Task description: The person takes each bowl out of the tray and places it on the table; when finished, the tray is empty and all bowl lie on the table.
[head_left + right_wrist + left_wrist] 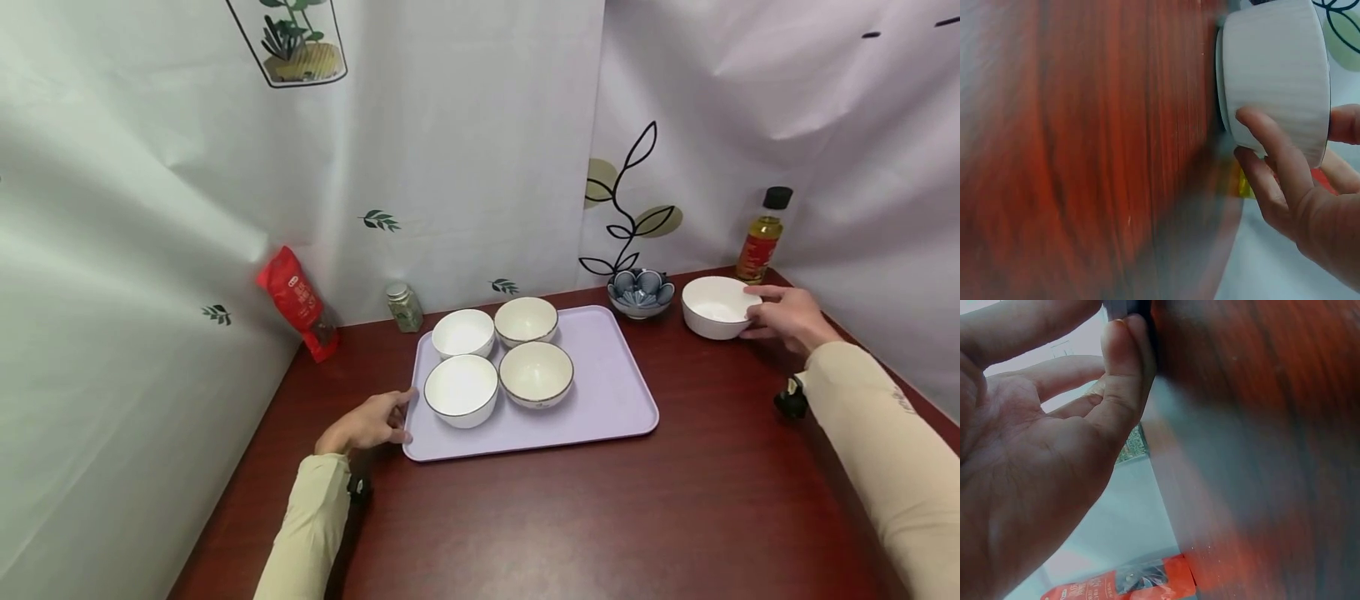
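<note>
In the head view my left hand is at the left edge of a lilac tray, its fingers gripping the rim. The left wrist view shows those fingertips against the tray's edge. On the tray stand two white bowls at the left and two cream bowls with dark rims beside them. At the right, my right hand holds a white straight-sided bowl by its right side. Fingers lie along its outer wall in the right wrist view. Whether its base touches the table cannot be told.
A blue patterned bowl stands between the tray and the held bowl. An oil bottle is in the back right corner. A small spice jar and a red packet stand at the back left. Curtains border the brown table.
</note>
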The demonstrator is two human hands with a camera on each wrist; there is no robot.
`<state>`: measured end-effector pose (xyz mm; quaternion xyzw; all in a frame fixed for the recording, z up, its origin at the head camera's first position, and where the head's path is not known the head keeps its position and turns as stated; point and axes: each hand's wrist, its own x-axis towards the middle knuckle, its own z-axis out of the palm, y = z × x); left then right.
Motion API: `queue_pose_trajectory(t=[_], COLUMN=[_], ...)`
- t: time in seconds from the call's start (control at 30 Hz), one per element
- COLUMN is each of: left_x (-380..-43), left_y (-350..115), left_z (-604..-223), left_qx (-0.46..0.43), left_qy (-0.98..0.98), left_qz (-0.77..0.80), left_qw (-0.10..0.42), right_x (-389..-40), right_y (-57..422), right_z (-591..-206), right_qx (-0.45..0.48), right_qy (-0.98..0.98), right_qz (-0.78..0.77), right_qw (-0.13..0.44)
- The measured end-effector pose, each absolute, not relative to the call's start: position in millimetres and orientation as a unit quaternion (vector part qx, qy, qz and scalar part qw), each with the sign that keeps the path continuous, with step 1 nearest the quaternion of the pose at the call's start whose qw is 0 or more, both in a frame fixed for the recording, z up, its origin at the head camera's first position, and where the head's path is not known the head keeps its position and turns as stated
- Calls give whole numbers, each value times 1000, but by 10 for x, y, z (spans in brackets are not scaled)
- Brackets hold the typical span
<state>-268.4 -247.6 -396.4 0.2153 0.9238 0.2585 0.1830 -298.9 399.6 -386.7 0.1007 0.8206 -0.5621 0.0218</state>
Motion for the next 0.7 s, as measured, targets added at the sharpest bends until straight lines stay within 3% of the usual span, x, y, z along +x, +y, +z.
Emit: queue_pose_trajectory(t=[0.4,0.7], left_x=[-2674,-2681], left_y=[-2477,-2495], left_z=[-3951,-3972], left_qx=[210,212], left_qy=[925,924], left_qz=[257,263], left_qw=[182,181], right_x=[-3123,-3158], right_y=[4040,4016], right_z=[-3838,-3867], right_qx=[89,91], right_qy=[674,696], right_qz=[-733,-712], right_qw=[-20,6])
